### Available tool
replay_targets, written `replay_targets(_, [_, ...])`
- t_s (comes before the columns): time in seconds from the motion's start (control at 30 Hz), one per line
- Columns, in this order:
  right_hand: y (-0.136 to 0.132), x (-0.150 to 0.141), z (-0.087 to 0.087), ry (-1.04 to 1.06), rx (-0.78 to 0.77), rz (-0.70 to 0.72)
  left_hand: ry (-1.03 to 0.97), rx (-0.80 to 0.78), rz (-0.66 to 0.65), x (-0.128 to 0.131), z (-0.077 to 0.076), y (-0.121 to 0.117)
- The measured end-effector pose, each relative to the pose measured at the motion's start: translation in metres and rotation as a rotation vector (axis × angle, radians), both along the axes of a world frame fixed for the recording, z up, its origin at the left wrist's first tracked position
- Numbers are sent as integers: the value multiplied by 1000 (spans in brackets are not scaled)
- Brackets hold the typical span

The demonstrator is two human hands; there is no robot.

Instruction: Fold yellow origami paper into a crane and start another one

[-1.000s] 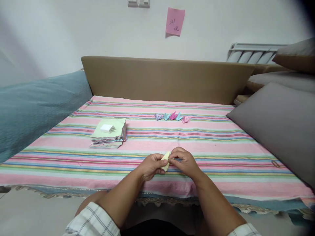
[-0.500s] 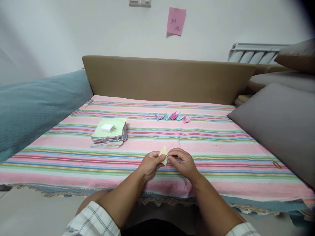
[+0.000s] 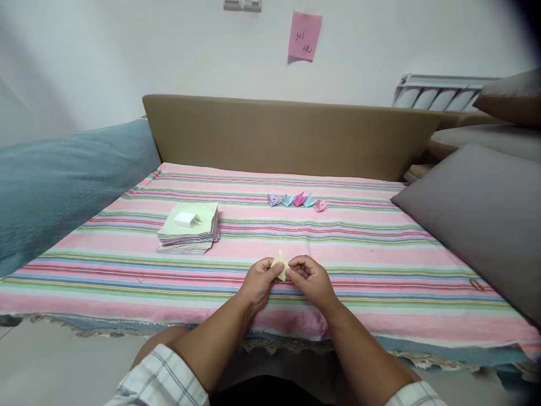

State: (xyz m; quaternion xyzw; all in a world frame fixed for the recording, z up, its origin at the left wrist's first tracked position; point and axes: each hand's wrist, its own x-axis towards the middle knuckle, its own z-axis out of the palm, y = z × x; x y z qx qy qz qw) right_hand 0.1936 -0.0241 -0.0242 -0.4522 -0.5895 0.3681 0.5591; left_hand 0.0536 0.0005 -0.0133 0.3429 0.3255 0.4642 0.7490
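A small pale yellow piece of folded paper (image 3: 279, 260) is held between my two hands, above the near part of the striped cloth. My left hand (image 3: 258, 282) pinches its left side, thumb on top. At its right edge my right hand (image 3: 311, 280) grips with thumb and fingertips. The fingers cover much of the paper's lower part. Beyond the hands, several folded paper cranes (image 3: 300, 199) in purple, blue and pink stand in a row. To the left lies a stack of square paper (image 3: 198, 228) with a white plug adapter (image 3: 186, 219) on top.
The striped cloth (image 3: 359, 259) covers the seat, with a brown backrest (image 3: 287, 138) behind it. A grey cushion (image 3: 477, 208) leans at the right, near a small brown loop (image 3: 477, 284). A teal armrest (image 3: 76, 175) bounds the left. A pink note (image 3: 305, 36) hangs on the wall.
The yellow paper has turned in my fingers and now shows a pointed top and a wider face. My right fingertips have shifted slightly along its right edge.
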Motion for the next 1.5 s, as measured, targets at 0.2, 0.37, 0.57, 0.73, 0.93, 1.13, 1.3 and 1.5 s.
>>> replay_targets(0.2, [2, -5, -8, 49, -75, 8, 4, 32, 36, 2, -2, 0])
replay_targets(0.37, [1, -9, -8, 1, -100, 12, 38, 107, 49, 1, -7, 1])
replay_targets(0.57, [-2, -12, -4, 11, -122, -12, 68, 130, 83, 0, -7, 0])
replay_targets(0.73, [-1, -11, -2, -18, -141, 11, 71, 100, 93, 0, -5, 0])
replay_targets(0.93, [-1, -10, 0, -109, -187, 85, 30, 35, 119, 0, -3, 0])
replay_targets(1.13, [-3, -11, -1, -172, -193, 69, 7, 15, 37, 0, 4, -3])
replay_targets(1.3, [-2, -13, -2, 7, -309, 144, -25, 24, -26, 0, 8, -4])
replay_targets(1.5, [-3, -17, -3, 77, -373, 211, 6, 1, -20, -1, 2, -1])
